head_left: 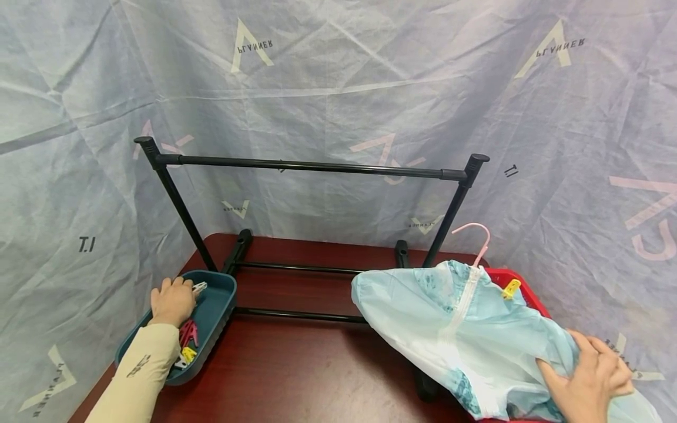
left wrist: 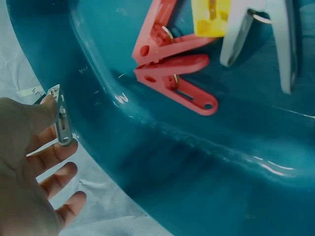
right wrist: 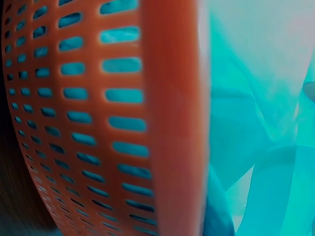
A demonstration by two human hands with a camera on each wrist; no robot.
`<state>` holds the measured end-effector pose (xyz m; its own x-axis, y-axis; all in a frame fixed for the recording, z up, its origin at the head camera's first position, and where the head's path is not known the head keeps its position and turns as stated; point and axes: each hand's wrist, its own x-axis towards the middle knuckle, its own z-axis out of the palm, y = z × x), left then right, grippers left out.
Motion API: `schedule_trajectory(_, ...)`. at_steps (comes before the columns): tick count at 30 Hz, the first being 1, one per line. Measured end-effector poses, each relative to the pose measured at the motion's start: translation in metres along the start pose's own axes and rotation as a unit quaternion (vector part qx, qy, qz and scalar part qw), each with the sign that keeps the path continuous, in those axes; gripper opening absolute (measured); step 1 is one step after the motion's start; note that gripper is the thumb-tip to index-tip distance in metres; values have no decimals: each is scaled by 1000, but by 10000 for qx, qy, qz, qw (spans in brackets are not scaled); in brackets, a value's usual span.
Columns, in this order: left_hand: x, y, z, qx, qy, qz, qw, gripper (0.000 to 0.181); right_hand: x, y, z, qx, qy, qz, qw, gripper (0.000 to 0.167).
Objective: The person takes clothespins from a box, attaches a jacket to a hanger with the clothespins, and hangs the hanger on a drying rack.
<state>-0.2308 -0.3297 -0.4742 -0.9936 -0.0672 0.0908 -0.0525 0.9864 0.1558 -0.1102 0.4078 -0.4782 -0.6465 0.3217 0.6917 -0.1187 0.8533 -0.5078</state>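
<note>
Here, left hand (head_left: pixel 173 301): thumb and forefinger pinch a grey-white clothespin (left wrist: pixel 62 120), the remaining fingers loosely parted, above the rim of the teal plastic tray (head_left: pixel 215 305).
Tray contents: the left wrist view separates two red clothespins (left wrist: pixel 170 66), a yellow clothespin (left wrist: pixel 211 27) and a second pale clothespin (left wrist: pixel 283 44); from the head they merge into a small cluster.
Right hand (head_left: pixel 589 376): on the garment's side, thumb set apart from the fingers; whether it grips the cloth cannot be told, and the right wrist view barely helps.
Light-blue zip jacket (head_left: pixel 423 299): draped across the basket, white zip down its front, a pink hanger (head_left: pixel 478 241) rising at the collar, a yellow peg (head_left: pixel 511 288) by one shoulder.
Red basket (head_left: pixel 531 294): mostly covered from the head; the right wrist view reveals its slotted wall, bluish cloth showing through.
Black garment rack (head_left: pixel 312 167): stands on the bench (head_left: pixel 296 376), seen only from the head.
</note>
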Motion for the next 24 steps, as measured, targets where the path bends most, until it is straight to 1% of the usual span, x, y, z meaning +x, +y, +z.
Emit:
schedule_trajectory(5,-1,3,0,5,288,104,9995,25,-2,2,2,34,209,-251,9995,101)
schedule_trajectory(9,1,5,1,34,574,250,9980,27,-2,2,2,48,203,-255,9995,101)
schedule_trajectory(17,4,11,2,7,1082,471,9930,24,-1,1,2,62,167,-214,9996,102)
schedule_trajectory(20,4,15,1,-59,1306,573,9898,22,-1,2,3,60,212,-241,9995,101)
schedule_trajectory(24,5,19,-1,-208,1752,804,9810,20,-1,3,3,60,248,-271,9993,100)
